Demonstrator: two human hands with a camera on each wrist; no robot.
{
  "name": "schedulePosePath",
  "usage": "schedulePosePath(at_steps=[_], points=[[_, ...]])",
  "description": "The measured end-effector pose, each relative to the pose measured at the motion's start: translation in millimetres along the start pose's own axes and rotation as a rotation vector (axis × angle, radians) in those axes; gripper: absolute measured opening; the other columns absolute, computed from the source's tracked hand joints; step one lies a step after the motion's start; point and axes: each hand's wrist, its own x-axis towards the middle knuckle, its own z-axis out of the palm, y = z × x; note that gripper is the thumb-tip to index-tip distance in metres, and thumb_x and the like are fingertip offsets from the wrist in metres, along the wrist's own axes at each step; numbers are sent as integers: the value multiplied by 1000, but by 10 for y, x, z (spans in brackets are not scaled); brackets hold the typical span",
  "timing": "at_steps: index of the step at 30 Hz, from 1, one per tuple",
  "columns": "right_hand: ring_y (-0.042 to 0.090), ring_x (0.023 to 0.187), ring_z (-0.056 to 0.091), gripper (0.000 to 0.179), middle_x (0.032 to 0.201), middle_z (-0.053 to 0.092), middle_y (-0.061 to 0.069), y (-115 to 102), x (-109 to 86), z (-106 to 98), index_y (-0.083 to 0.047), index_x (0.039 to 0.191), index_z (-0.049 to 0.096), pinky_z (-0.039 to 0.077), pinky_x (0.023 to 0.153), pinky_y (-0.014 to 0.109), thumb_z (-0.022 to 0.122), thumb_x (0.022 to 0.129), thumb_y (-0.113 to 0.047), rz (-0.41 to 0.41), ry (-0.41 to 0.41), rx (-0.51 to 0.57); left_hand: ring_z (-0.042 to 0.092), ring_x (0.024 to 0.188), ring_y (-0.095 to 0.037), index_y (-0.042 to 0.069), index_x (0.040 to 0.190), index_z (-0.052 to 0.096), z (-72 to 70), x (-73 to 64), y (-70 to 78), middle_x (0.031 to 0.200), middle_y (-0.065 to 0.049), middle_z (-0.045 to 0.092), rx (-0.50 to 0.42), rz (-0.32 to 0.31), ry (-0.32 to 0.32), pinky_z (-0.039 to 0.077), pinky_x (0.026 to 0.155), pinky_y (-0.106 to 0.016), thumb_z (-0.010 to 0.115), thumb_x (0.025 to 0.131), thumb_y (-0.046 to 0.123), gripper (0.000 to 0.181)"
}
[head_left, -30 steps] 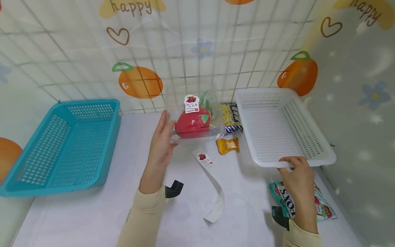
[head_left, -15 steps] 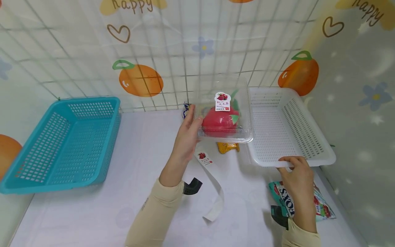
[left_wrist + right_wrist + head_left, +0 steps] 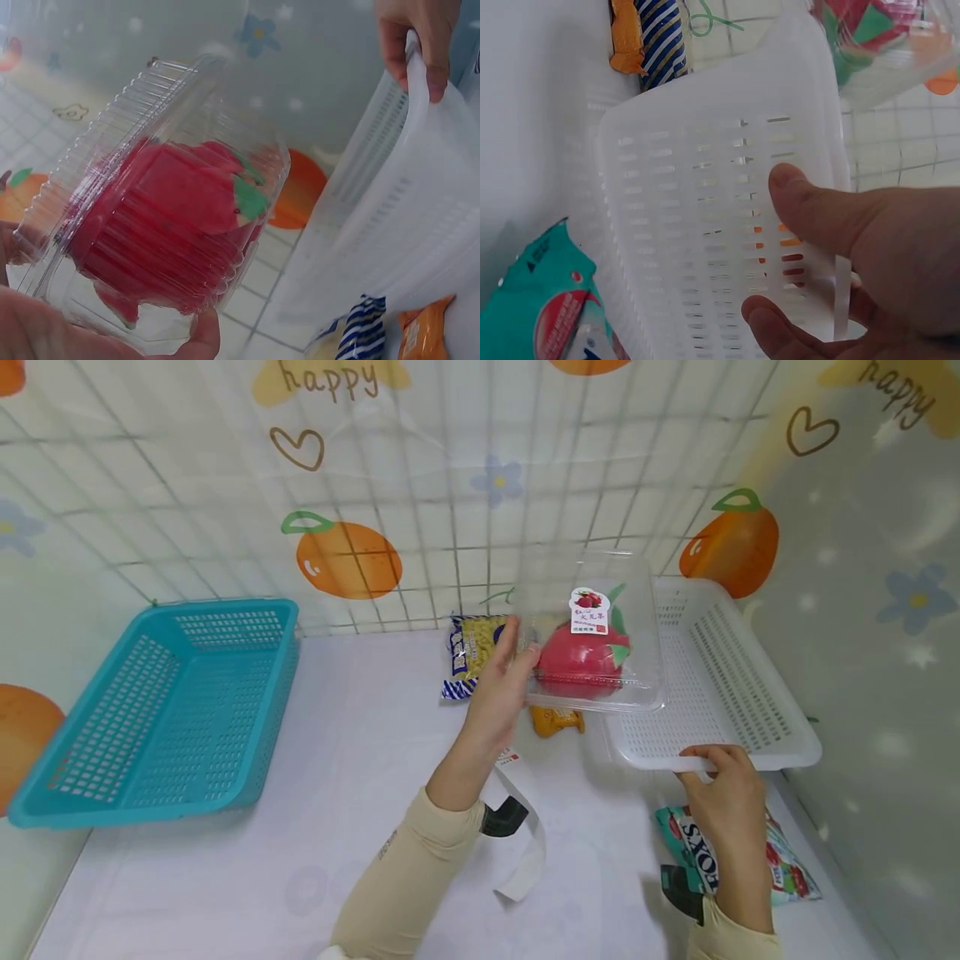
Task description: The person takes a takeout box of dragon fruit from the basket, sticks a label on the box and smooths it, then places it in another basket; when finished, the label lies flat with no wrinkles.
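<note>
My left hand [image 3: 493,706] holds a clear plastic clamshell box [image 3: 647,681] raised above the table, fingers and thumb at its left side. Inside lies a red dragon fruit [image 3: 577,664] with green tips; a white sticker [image 3: 589,612] with a fruit picture is on the lid. In the head view the box overlaps the left side of a white basket [image 3: 776,693]; the left wrist view shows the two apart. My right hand [image 3: 726,797] pinches the basket's front rim, thumb outside and fingers over the edge, as the right wrist view [image 3: 855,247] shows part of that hand.
A yellow-and-blue snack packet [image 3: 468,647] and an orange wrapped candy [image 3: 557,722] lie behind the left hand. A curled label strip [image 3: 525,872] is on the table. The green bag [image 3: 791,872] lies beneath the right forearm. A teal basket [image 3: 258,752] stands at left.
My left hand has carried the boxed dragon fruit rightward to the white basket's left side. The snack packet has come into view behind that hand. My right hand stays on the rim.
</note>
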Motion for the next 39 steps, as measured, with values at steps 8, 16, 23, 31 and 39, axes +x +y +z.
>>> schedulePosePath(at_steps=[8,16,23,31,39], points=[[45,111,53,24,132,55,23,9,-8,24,1,110,71,52,82,58,72,95,-18,13,7,3,12,160,-13,23,163,25,166,41,-26,170,13,20,25,5,13,17,130,-44,53,104,22,65],[45,114,50,27,137,51,23,15,1,22,0,114,70,58,66,45,71,96,-21,46,-33,3,12,160,-14,27,163,25,245,81,-81,170,14,21,29,-22,1,20,129,-45,55,103,28,67],[46,112,49,26,138,50,24,3,-11,13,1,114,69,51,45,23,70,97,-19,61,-42,15,14,159,-15,30,162,28,317,113,-125,168,16,24,64,-45,24,20,128,-49,57,102,29,67],[46,114,47,27,138,49,25,-17,-17,26,1,114,69,51,44,25,70,97,-20,89,-35,-10,17,158,-17,37,160,32,424,115,-162,168,14,26,107,-70,60,21,126,-56,58,101,31,65],[46,114,47,26,137,50,25,-18,-6,50,1,113,70,52,45,27,71,96,-19,98,-12,-18,18,158,-13,33,160,32,590,134,-205,167,18,27,103,-54,102,18,129,-48,60,100,33,67]])
